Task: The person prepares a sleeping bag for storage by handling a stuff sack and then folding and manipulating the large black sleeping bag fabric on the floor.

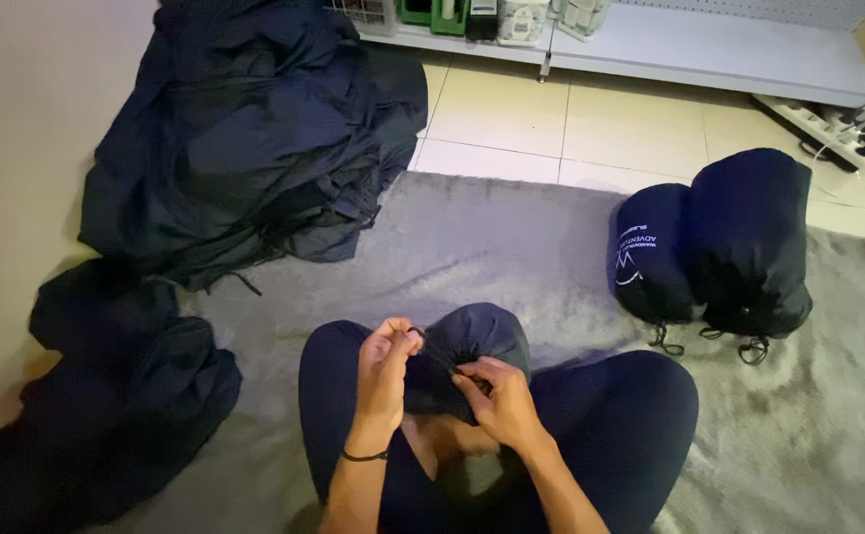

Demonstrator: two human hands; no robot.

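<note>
I sit cross-legged on a grey shaggy rug (pixel 512 247). A dark navy stuffed drawstring sack (pixel 477 336) rests between my knees. My left hand (pixel 385 371) pinches the sack's black drawstring cord (pixel 434 351) near its gathered mouth. My right hand (pixel 497 396) grips the same cord lower down, against the sack's opening. A thin black band circles my left wrist.
Two packed navy sacks (pixel 714 247) lie on the rug at the right, cords dangling. A big heap of loose dark fabric (pixel 255 129) lies at the upper left, more bundles (pixel 116 396) at the lower left. A white shelf (pixel 709 49) and a power strip (pixel 813 124) are behind.
</note>
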